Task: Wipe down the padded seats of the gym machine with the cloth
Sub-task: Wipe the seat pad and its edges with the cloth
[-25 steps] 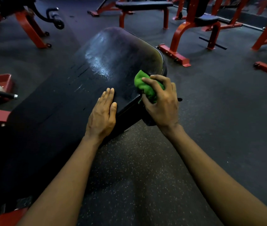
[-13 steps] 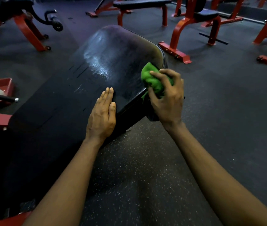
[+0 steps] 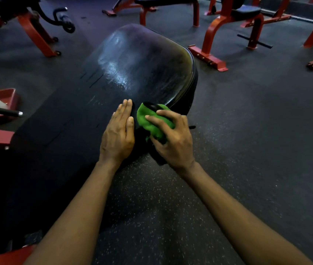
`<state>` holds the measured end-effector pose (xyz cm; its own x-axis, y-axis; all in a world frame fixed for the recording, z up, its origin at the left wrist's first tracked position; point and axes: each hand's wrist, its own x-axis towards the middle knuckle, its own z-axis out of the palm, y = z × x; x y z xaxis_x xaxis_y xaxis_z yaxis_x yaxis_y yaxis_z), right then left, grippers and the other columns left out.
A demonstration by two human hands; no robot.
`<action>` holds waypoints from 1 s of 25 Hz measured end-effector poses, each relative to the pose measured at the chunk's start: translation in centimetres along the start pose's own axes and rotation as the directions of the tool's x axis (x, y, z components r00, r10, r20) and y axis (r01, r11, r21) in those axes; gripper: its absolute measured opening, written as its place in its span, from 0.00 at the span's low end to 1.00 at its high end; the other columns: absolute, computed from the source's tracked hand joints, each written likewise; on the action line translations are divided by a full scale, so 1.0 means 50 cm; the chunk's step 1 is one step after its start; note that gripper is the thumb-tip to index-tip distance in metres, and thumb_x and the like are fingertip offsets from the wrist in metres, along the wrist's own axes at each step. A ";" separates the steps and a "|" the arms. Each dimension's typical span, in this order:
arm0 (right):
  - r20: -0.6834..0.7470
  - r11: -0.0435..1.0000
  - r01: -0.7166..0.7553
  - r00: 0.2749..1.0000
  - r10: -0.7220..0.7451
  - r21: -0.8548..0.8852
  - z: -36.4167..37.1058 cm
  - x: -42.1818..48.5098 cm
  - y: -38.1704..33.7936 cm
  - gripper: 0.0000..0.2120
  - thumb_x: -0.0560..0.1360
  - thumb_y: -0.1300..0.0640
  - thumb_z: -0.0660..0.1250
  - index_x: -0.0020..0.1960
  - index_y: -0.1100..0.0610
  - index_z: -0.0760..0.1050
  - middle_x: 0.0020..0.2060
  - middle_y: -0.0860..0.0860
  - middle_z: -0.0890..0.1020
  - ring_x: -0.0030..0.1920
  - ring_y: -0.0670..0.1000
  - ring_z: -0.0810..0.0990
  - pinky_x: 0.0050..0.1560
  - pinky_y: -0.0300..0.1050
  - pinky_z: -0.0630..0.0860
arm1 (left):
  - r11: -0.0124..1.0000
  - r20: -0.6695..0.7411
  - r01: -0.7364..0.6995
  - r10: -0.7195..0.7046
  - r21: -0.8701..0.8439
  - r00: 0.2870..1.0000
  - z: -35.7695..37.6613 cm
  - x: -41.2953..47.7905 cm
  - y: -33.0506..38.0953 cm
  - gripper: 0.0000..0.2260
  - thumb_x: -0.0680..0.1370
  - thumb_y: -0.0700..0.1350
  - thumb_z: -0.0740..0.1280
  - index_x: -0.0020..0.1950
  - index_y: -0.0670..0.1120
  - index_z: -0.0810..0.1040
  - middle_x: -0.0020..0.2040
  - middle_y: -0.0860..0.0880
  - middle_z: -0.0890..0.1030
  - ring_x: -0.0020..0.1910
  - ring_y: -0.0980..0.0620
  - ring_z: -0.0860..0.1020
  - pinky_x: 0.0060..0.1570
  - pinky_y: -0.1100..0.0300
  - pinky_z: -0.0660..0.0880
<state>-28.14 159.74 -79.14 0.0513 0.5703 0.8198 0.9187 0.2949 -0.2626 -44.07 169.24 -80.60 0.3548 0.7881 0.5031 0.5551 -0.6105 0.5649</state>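
Under the right hand's grip, green cloth presses the pad's edge.

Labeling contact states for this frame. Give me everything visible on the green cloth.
The green cloth is bright green, soft and slightly fuzzy-looking, bunched into a crumpled wad rather than spread flat. The right hand grips it from above, fingers curled over it, covering much of it. It is pressed against the near side edge of the black bench pad, just below the pad's wet-looking sheen. The left hand lies flat on the pad right beside it; whether they touch is unclear. A small fold hangs down under the palm.
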 end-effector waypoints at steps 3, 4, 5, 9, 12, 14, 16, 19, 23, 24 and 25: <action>-0.163 0.995 -0.098 0.982 0.096 -0.004 -0.028 0.046 0.037 0.19 0.72 0.59 0.76 0.63 0.55 0.82 0.61 0.56 0.77 0.60 0.55 0.76 0.63 0.47 0.73 | 1.000 -0.004 0.013 -0.013 -0.015 1.000 0.002 -0.001 0.001 0.24 0.85 0.49 0.51 0.82 0.48 0.60 0.81 0.51 0.60 0.81 0.56 0.56 0.80 0.56 0.55; -0.213 0.989 -0.144 0.966 0.145 0.021 -0.036 0.064 0.049 0.19 0.72 0.59 0.75 0.63 0.55 0.81 0.61 0.56 0.77 0.61 0.54 0.76 0.64 0.49 0.74 | 1.000 -0.006 0.017 -0.017 -0.012 1.000 0.003 -0.002 0.002 0.24 0.85 0.49 0.51 0.82 0.49 0.60 0.81 0.51 0.61 0.81 0.57 0.56 0.80 0.56 0.55; -0.254 0.979 -0.195 0.946 0.202 0.050 -0.040 0.078 0.056 0.18 0.73 0.59 0.75 0.63 0.55 0.81 0.61 0.56 0.76 0.61 0.53 0.76 0.63 0.50 0.75 | 1.000 -0.008 0.020 -0.020 -0.009 1.000 0.003 -0.001 0.004 0.24 0.85 0.49 0.51 0.82 0.49 0.60 0.81 0.51 0.61 0.81 0.56 0.57 0.80 0.56 0.55; -0.281 0.933 -0.330 0.890 0.359 0.147 -0.011 0.063 0.013 0.17 0.73 0.58 0.74 0.62 0.54 0.82 0.62 0.53 0.76 0.64 0.52 0.77 0.62 0.52 0.77 | 1.000 -0.012 0.021 -0.021 -0.006 1.000 0.001 -0.003 0.004 0.24 0.85 0.49 0.52 0.82 0.48 0.61 0.81 0.51 0.61 0.80 0.56 0.57 0.79 0.57 0.56; -0.069 0.978 -0.183 0.979 0.190 0.100 0.010 -0.008 -0.034 0.19 0.72 0.58 0.75 0.62 0.53 0.82 0.63 0.53 0.77 0.61 0.55 0.77 0.63 0.50 0.75 | 0.999 0.023 0.030 -0.029 -0.032 0.999 -0.003 0.001 0.003 0.24 0.85 0.50 0.51 0.82 0.49 0.60 0.82 0.52 0.60 0.80 0.57 0.56 0.79 0.60 0.53; 0.026 0.993 -0.091 0.996 0.090 0.071 -0.002 -0.014 -0.027 0.18 0.72 0.58 0.74 0.62 0.53 0.82 0.63 0.54 0.77 0.59 0.56 0.78 0.62 0.50 0.76 | 0.998 0.084 0.040 -0.035 -0.056 0.996 -0.010 0.004 0.001 0.25 0.85 0.51 0.50 0.83 0.50 0.58 0.82 0.53 0.57 0.81 0.59 0.53 0.79 0.62 0.50; 0.014 0.998 -0.058 0.998 0.058 0.027 -0.022 0.013 -0.003 0.18 0.72 0.59 0.74 0.61 0.54 0.83 0.62 0.55 0.77 0.58 0.57 0.78 0.61 0.51 0.76 | 0.999 0.145 0.020 -0.012 -0.051 0.989 -0.024 -0.001 -0.015 0.25 0.85 0.52 0.49 0.83 0.49 0.55 0.83 0.53 0.55 0.81 0.60 0.51 0.79 0.62 0.47; -0.114 0.990 -0.139 0.984 0.138 0.001 -0.047 0.059 0.035 0.18 0.72 0.60 0.74 0.62 0.55 0.82 0.62 0.56 0.76 0.61 0.56 0.77 0.62 0.52 0.76 | 1.000 0.190 -0.003 -0.001 0.020 0.982 -0.047 -0.036 -0.055 0.25 0.86 0.54 0.47 0.84 0.50 0.52 0.83 0.53 0.52 0.81 0.61 0.48 0.80 0.60 0.46; -0.176 0.955 -0.287 0.939 0.296 0.073 -0.026 0.051 0.004 0.17 0.73 0.58 0.75 0.61 0.53 0.82 0.62 0.53 0.75 0.63 0.51 0.77 0.61 0.52 0.78 | 0.998 0.108 -0.002 -0.005 0.070 0.994 -0.044 -0.059 -0.074 0.26 0.86 0.54 0.48 0.83 0.49 0.53 0.83 0.52 0.53 0.82 0.57 0.50 0.80 0.57 0.47; -0.139 0.958 -0.275 0.949 0.284 0.082 -0.012 0.036 -0.016 0.17 0.73 0.58 0.75 0.61 0.53 0.82 0.62 0.52 0.75 0.64 0.51 0.77 0.61 0.53 0.78 | 0.996 0.084 0.013 -0.021 0.091 0.996 -0.041 -0.059 -0.074 0.26 0.86 0.55 0.48 0.83 0.49 0.54 0.83 0.51 0.54 0.82 0.55 0.50 0.81 0.56 0.47; -0.077 0.969 -0.232 0.968 0.238 0.084 0.002 0.017 -0.036 0.18 0.72 0.58 0.75 0.61 0.54 0.82 0.62 0.53 0.76 0.64 0.53 0.77 0.61 0.53 0.77 | 0.993 0.063 0.033 -0.040 0.110 0.997 -0.038 -0.059 -0.075 0.27 0.85 0.56 0.48 0.83 0.49 0.55 0.83 0.50 0.55 0.82 0.53 0.51 0.81 0.54 0.48</action>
<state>-29.79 159.79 -78.02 0.2986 0.5638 0.7700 0.8455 0.2179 -0.4875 -48.62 169.09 -82.96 0.3790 0.8150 0.4383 0.6456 -0.5722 0.5057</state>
